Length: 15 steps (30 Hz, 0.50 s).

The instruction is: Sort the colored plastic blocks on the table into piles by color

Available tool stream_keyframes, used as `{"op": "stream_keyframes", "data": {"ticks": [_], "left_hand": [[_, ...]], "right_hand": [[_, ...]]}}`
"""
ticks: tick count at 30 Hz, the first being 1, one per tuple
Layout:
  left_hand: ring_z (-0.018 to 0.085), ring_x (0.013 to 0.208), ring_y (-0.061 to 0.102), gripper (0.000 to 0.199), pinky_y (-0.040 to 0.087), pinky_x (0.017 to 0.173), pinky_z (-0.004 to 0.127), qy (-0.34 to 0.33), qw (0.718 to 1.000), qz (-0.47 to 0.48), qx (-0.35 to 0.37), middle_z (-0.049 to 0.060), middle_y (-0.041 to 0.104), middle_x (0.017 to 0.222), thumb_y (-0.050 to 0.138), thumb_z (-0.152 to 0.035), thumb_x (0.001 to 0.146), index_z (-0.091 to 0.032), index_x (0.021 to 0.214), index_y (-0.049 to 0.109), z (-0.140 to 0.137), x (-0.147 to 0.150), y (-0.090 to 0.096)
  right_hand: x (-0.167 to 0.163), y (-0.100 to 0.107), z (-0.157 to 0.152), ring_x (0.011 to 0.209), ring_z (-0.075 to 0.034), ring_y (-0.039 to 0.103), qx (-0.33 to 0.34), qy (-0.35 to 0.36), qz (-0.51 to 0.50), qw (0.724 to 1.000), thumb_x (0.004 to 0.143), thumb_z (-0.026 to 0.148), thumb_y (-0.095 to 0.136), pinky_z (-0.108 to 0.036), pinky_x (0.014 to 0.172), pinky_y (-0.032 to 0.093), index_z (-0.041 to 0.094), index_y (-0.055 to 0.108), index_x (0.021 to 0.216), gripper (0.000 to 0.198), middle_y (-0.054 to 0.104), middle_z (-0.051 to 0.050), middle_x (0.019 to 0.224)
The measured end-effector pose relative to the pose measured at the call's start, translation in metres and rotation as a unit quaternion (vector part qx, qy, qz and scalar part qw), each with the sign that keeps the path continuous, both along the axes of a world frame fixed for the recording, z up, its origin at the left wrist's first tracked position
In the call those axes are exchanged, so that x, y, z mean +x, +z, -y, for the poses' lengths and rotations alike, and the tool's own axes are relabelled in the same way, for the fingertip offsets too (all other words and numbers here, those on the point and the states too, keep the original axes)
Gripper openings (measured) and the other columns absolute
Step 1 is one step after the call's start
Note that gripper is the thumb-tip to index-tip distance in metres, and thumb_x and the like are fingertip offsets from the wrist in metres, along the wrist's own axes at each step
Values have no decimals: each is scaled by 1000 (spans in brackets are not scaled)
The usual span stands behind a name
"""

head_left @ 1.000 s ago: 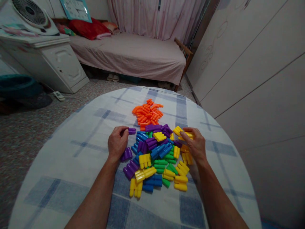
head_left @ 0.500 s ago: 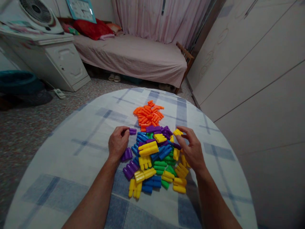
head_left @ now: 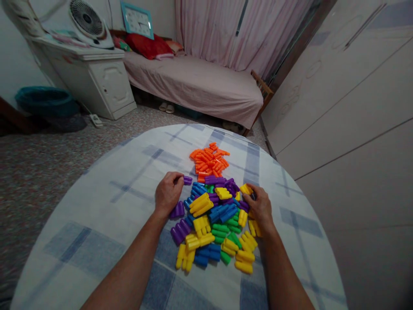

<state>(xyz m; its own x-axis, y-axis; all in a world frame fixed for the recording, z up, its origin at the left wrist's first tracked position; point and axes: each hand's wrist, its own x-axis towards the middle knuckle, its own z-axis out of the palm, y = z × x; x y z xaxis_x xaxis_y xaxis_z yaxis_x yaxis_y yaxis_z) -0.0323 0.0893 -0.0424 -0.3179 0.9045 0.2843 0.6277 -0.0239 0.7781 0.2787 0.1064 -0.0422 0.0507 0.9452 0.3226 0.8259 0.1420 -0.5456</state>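
At the left side of a mixed heap, my left hand [head_left: 168, 193] pinches a small purple plastic block [head_left: 187, 180] with rounded ridges. On the heap's right side, my right hand [head_left: 258, 204] has its thumb and fingers closed on a yellow block [head_left: 246, 189]. Between the hands lie yellow blocks [head_left: 201, 205], blue blocks [head_left: 223, 213], green blocks [head_left: 219, 233] and more purple blocks [head_left: 180, 231], jumbled over one another. Behind them sits a pile of smaller orange blocks [head_left: 210, 161], just touching the mixed heap.
A blue-and-white checked cloth [head_left: 129, 172] covers the round table. Beyond it stand a bed [head_left: 200, 82], a white cabinet [head_left: 111, 88] with a fan [head_left: 87, 19] on top, and a bin [head_left: 47, 101]. A tall wardrobe [head_left: 348, 129] rises close on the right.
The view has shifted, so the room and table appear further right and lower. My right hand's fingers have closed in more around the yellow block. My left hand still holds the purple block.
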Motion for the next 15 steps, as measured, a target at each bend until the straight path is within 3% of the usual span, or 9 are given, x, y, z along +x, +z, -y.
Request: {"op": "stream_keyframes", "data": {"ticks": [5,8,12,15], "left_hand": [[15,81,61,23,45,74,26,4,1000,-1,6,3,66,93,46,-31,82,-21,89,66,-1,0,-2],[16,81,61,24,45,74,26,5,1000,-9,5,3,66,92,46,-30,82,-21,89,66,-2,0,-2],[16,82,61,24,45,74,26,4,1000,-10,1,3,66,93,46,-31,82,-21,90,66,-1,0,-1],[16,82,61,24,45,74,26,5,1000,-10,-4,2,66,94,46,-31,82,-21,90,66,0,-1,0]], "right_hand": [[-12,24,16,91,-22,58,7,-29,-120,992,75,48,57,-39,80,49,18,63,105,43,62,-9,105],[-30,49,33,87,-19,60,-35,14,-193,980,77,46,58,-36,77,50,19,60,109,42,63,-8,108],[-62,78,51,97,-19,58,-49,111,-155,981,81,39,58,-36,85,48,23,60,110,33,62,-5,111],[-71,86,59,113,-21,52,-26,170,-79,982,83,36,57,-39,96,42,26,53,121,40,57,-5,123]]}}
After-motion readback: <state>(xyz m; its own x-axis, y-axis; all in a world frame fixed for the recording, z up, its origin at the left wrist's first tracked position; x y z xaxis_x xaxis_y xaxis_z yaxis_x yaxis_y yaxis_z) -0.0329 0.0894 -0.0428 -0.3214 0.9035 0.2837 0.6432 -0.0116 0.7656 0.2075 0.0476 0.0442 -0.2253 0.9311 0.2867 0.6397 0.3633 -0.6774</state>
